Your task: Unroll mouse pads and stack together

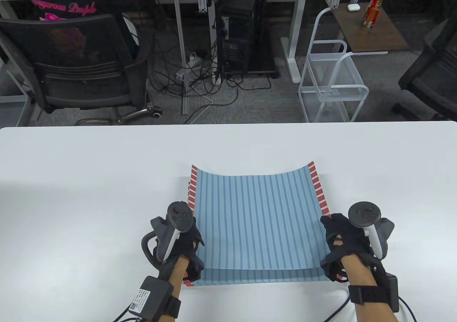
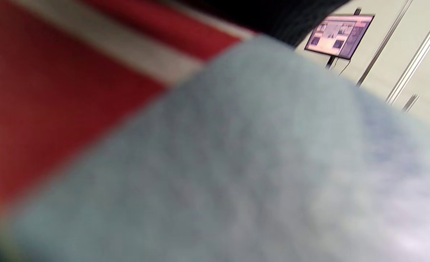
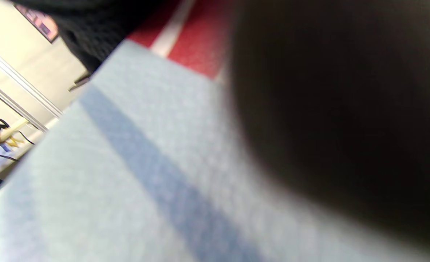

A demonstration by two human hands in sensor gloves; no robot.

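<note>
Table view shows my left hand [image 1: 178, 243] and right hand [image 1: 342, 245] gripping the top striped mouse pad [image 1: 257, 218] by its sides. I judge I'm stacking; next, flatten its curled far edge.

White table [image 1: 89, 179], striped mouse pads [image 1: 255, 215].

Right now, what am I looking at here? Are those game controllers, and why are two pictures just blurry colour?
No robot: a person's gloved left hand and right hand. The controller-like things are trackers strapped on the backs. The big picture looks down at the white table. Each hand holds one side of a blue striped mouse pad, which lies over another pad; its far corners curl up. The blurry pictures come from wrist cameras, pressed close to the pad.
</note>
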